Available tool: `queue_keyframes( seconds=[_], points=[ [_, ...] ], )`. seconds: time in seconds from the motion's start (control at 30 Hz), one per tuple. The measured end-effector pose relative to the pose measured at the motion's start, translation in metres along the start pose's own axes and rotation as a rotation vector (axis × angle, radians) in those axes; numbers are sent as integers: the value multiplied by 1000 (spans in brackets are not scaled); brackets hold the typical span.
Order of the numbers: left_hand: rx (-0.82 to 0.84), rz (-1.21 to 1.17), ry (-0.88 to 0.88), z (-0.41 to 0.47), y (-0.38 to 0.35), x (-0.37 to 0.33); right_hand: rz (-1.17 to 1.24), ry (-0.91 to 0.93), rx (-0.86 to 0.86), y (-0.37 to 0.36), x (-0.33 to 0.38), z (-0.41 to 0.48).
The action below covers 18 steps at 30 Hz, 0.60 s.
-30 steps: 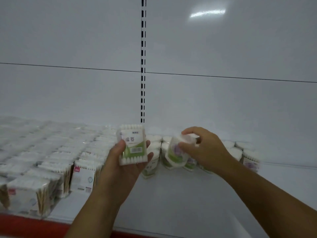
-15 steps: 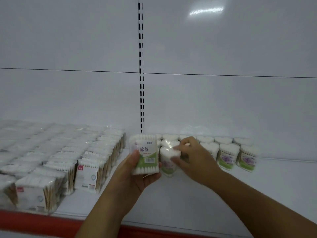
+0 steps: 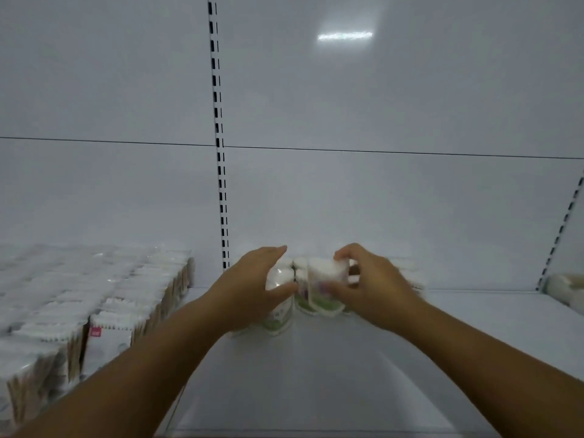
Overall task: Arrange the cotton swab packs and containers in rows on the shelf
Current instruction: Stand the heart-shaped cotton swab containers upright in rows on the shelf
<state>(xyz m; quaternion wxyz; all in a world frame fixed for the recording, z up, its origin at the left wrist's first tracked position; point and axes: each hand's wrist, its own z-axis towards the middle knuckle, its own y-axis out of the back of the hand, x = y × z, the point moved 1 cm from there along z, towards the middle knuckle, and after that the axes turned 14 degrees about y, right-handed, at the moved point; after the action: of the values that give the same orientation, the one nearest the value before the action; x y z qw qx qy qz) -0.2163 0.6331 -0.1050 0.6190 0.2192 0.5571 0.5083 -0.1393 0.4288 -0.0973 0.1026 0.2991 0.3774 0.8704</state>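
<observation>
Both hands are at the back of the white shelf (image 3: 316, 380). My left hand (image 3: 249, 292) curls round a cotton swab container with a green label (image 3: 279, 314), which stands on the shelf. My right hand (image 3: 373, 289) grips a second swab container (image 3: 325, 284) between fingers and thumb, tilted and just right of the first. A row of similar containers (image 3: 410, 276) stands against the back wall, blurred and mostly hidden by my hands. Flat cotton swab packs (image 3: 104, 298) stand in tight rows on the left.
A slotted upright (image 3: 221, 184) runs down the back panel above my left hand. Another slotted upright (image 3: 562, 229) marks the right end of the bay, with blurred pale goods (image 3: 565, 289) beyond it. Bare shelf lies in front of and right of my hands.
My left hand has carried its container forward and down onto the shelf beside the row. My right hand has moved its container along to its right. The view has dropped closer.
</observation>
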Motion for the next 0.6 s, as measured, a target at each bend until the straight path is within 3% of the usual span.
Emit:
queue_keyframes(
  seconds=[0.1,0.17,0.3,0.43,0.6],
  points=[
    [209,488,5,3,-18,11,-138,52,52,-29,-17,-19],
    [254,618,16,3,-26,14,-258,140,71,-39,-24,-23],
    [277,655,31,10,-25,10,-376,214,47,-37,-27,-25],
    [290,614,9,24,-9,-8,-465,300,174,-26,-26,-34],
    [296,507,-12,42,-5,-63,-547,293,170,42,-53,-44]
  ],
)
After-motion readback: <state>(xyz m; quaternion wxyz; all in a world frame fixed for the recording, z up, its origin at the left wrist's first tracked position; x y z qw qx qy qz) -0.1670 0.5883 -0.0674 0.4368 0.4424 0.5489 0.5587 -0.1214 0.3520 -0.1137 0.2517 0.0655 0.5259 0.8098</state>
